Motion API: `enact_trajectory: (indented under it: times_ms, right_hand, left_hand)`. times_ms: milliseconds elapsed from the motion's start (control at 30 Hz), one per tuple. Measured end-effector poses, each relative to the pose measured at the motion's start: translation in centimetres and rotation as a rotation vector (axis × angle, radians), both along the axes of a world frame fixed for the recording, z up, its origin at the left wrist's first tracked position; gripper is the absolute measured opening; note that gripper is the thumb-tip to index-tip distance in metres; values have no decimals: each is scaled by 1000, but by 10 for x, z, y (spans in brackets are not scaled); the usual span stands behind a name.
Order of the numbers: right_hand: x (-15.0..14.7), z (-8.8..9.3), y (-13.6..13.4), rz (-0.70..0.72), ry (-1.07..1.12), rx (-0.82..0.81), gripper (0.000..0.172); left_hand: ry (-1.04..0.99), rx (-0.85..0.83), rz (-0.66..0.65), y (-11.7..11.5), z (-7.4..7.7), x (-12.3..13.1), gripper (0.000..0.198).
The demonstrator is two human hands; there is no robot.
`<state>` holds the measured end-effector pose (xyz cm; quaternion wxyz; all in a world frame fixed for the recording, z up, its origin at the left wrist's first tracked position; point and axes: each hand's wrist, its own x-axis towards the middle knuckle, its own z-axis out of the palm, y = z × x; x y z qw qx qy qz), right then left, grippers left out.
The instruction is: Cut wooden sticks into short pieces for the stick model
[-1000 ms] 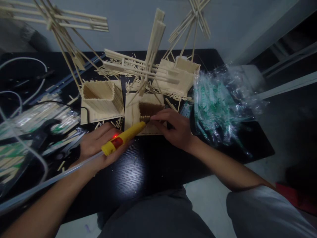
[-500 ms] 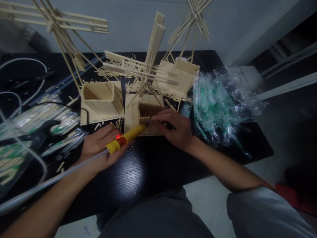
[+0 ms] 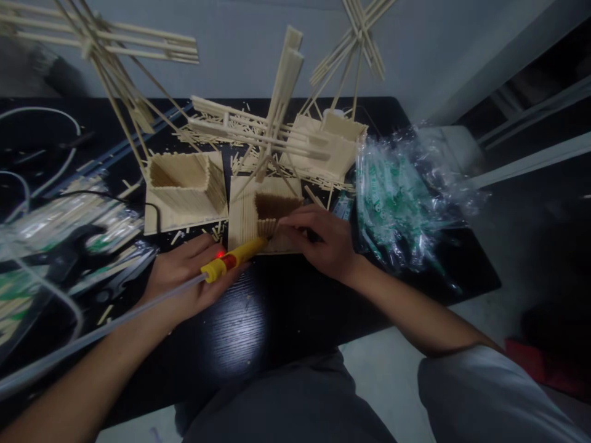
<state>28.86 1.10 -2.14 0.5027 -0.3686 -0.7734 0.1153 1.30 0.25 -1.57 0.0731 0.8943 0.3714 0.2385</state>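
Observation:
My left hand [image 3: 187, 267] is closed around a yellow hot glue gun [image 3: 235, 255] with a red light lit at its side. A long translucent glue stick [image 3: 138, 314] trails from its rear end. The gun's tip points at the low front wall of the middle stick model [image 3: 242, 212], which has a partly built box and a windmill-like frame. Right at that wall, my right hand [image 3: 321, 237] has its fingers pinched together. What they hold, if anything, is too small and hidden to make out.
A finished-looking stick box [image 3: 180, 191] stands on the left and another stick model [image 3: 318, 144] behind right. Loose cut sticks [image 3: 231, 126] lie at the back. Clear and green plastic packets [image 3: 392, 197] sit right; packaged sticks, pliers-like tools and a white cable [image 3: 55, 286] lie left.
The whole view has shifted slightly, so things sit a little further left. Both hands stay at the box's front wall, the left still holding the glue gun.

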Motion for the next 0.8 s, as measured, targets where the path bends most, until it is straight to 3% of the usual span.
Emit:
enact_trajectory:
  times_ms: [800]
  right_hand:
    - [-3,1,0,38,11,-4,14]
  left_hand:
    - [-60,-73,-61,3,2,5,21]
